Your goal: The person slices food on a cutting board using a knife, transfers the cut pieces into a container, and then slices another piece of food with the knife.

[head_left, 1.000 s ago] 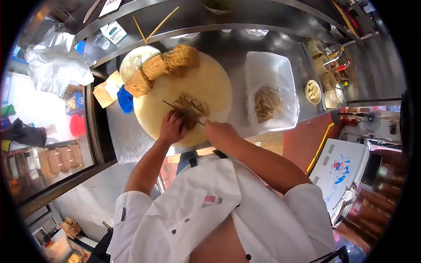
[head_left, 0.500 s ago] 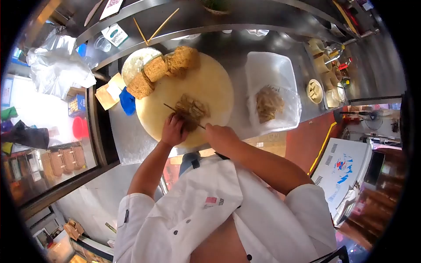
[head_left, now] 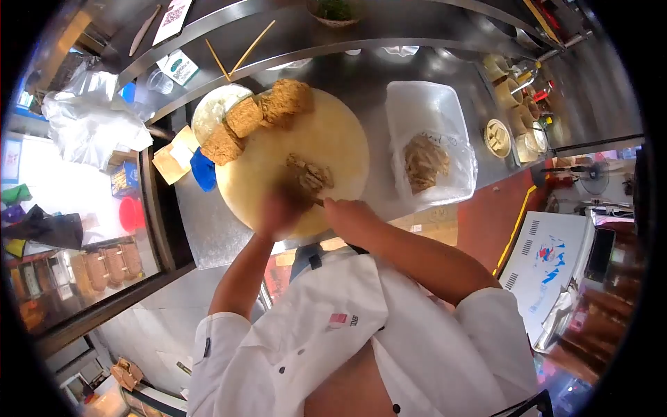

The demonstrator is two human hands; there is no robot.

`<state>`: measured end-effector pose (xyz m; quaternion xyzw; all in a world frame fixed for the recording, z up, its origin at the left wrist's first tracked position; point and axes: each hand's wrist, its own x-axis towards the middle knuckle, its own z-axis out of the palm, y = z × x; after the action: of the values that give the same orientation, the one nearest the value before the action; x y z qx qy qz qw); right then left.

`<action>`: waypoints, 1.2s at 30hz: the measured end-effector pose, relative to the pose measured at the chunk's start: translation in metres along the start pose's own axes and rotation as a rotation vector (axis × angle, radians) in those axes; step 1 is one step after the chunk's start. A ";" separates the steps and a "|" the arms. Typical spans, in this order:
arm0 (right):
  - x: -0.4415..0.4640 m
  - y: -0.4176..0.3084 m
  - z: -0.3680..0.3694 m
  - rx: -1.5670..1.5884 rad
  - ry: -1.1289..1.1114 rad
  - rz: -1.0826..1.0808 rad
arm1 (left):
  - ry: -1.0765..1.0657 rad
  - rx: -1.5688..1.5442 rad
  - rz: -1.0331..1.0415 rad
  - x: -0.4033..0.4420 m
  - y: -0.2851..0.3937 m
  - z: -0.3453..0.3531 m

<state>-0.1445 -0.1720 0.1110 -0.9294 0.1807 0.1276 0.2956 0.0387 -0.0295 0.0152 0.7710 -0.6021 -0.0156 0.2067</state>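
Pale round board [head_left: 340,132], sliced food [head_left: 313,175] piled around its middle. Left hand [head_left: 279,210] has gone blurry since the last frame, so can't tell what those fingers are doing. Right hand [head_left: 349,215] is closed on the knife [head_left: 319,202]; the blade tip that poked out past the left hand before doesn't show now. Browned chunks [head_left: 244,117] and a white bowl [head_left: 208,111] crowd the far left edge, clear tub [head_left: 424,111] off right.
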 end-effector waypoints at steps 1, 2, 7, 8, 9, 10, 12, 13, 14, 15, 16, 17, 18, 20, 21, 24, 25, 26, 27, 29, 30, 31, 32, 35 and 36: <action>-0.004 -0.003 0.001 0.010 -0.013 0.023 | -0.012 0.003 0.031 -0.005 -0.007 0.006; -0.005 -0.004 0.003 0.022 -0.025 0.044 | -0.026 0.010 0.056 -0.009 -0.014 0.011; 0.027 0.004 0.040 0.005 0.024 0.015 | -0.112 0.031 0.054 -0.006 -0.011 0.003; 0.032 0.006 0.038 -0.005 -0.021 0.057 | -0.129 0.033 0.044 -0.004 -0.010 0.001; 0.032 0.006 0.033 -0.007 -0.015 0.052 | -0.147 0.034 0.034 -0.004 -0.007 -0.002; 0.029 0.006 0.029 0.009 -0.046 0.070 | -0.165 0.036 0.025 -0.004 -0.006 -0.004; 0.021 0.007 0.019 0.024 -0.076 0.084 | -0.162 0.038 0.024 -0.006 -0.004 -0.007; 0.011 0.006 0.015 0.030 -0.074 0.047 | -0.160 0.033 0.025 -0.008 -0.003 -0.007; 0.004 0.003 0.011 0.033 -0.072 0.010 | -0.118 0.030 0.042 -0.011 -0.006 -0.002; -0.001 -0.003 0.004 0.033 -0.075 0.011 | -0.075 0.028 0.059 -0.015 -0.010 0.003; -0.006 -0.009 -0.002 0.020 -0.082 0.040 | -0.032 0.027 0.076 -0.018 -0.012 0.007; -0.008 -0.013 -0.004 0.008 -0.089 0.070 | -0.008 0.023 0.093 -0.020 -0.016 0.011; -0.003 -0.010 0.006 0.011 -0.094 0.073 | 0.000 0.019 0.096 -0.020 -0.017 0.011; 0.016 0.005 0.037 0.046 -0.006 -0.002 | -0.016 0.018 0.087 -0.015 -0.014 0.008; 0.023 0.010 0.046 0.041 0.000 0.009 | -0.045 0.020 0.065 -0.012 -0.010 0.001; 0.040 0.010 0.047 0.000 0.021 -0.018 | -0.110 0.041 0.011 -0.002 0.002 -0.017; 0.038 0.008 0.039 0.009 0.021 0.024 | -0.113 0.041 0.005 -0.001 0.005 -0.022; 0.035 0.006 0.033 0.018 0.017 0.067 | -0.092 0.035 0.016 -0.004 0.004 -0.022; 0.031 0.006 0.025 0.017 0.022 0.064 | -0.071 0.030 0.027 -0.006 0.003 -0.022; 0.017 0.005 0.012 0.058 -0.052 0.069 | 0.005 -0.008 0.057 -0.017 -0.001 -0.015; 0.008 0.003 0.007 0.058 -0.055 0.070 | 0.043 -0.029 0.072 -0.022 -0.002 -0.010; -0.003 0.001 0.003 0.037 -0.032 0.025 | 0.062 -0.041 0.077 -0.025 -0.005 -0.003; -0.010 -0.002 0.001 0.015 -0.011 -0.021 | 0.082 -0.053 0.082 -0.028 -0.008 0.003; -0.011 -0.014 -0.003 0.035 -0.073 0.044 | 0.138 -0.104 0.104 -0.035 -0.020 0.013; -0.006 -0.015 0.003 0.038 -0.076 0.046 | 0.132 -0.121 0.102 -0.033 -0.021 0.012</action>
<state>-0.1447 -0.1576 0.1183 -0.9137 0.1931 0.1661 0.3167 0.0454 0.0020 -0.0107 0.7248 -0.6237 0.0095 0.2924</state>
